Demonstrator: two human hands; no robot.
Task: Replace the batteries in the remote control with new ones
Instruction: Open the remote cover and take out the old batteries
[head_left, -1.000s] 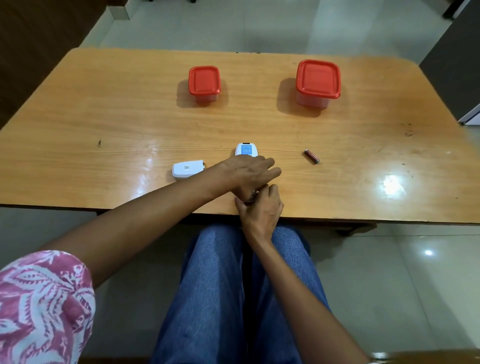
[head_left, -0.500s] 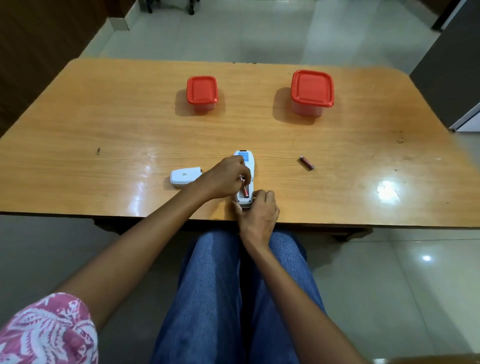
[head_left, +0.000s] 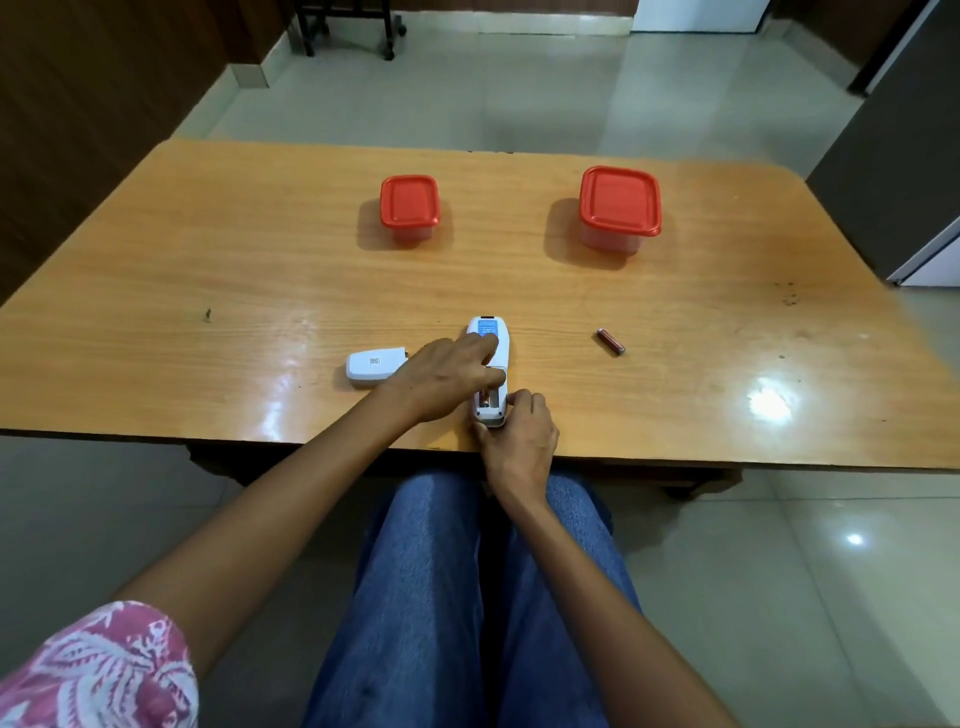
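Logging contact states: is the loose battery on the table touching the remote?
Apart. The head view shows the loose battery lying right of the remote, with bare table between them.

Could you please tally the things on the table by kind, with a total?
Red-lidded containers: 2 (small, large)
Remote control: 1
Battery cover: 1
Loose battery: 1
Battery in the compartment: at least 1, partly hidden
Total: 6 visible

left sleeve (head_left: 98, 670): short, pink with white floral print | forearms: bare | legs: blue denim jeans (head_left: 447, 597) | hands: no rings visible
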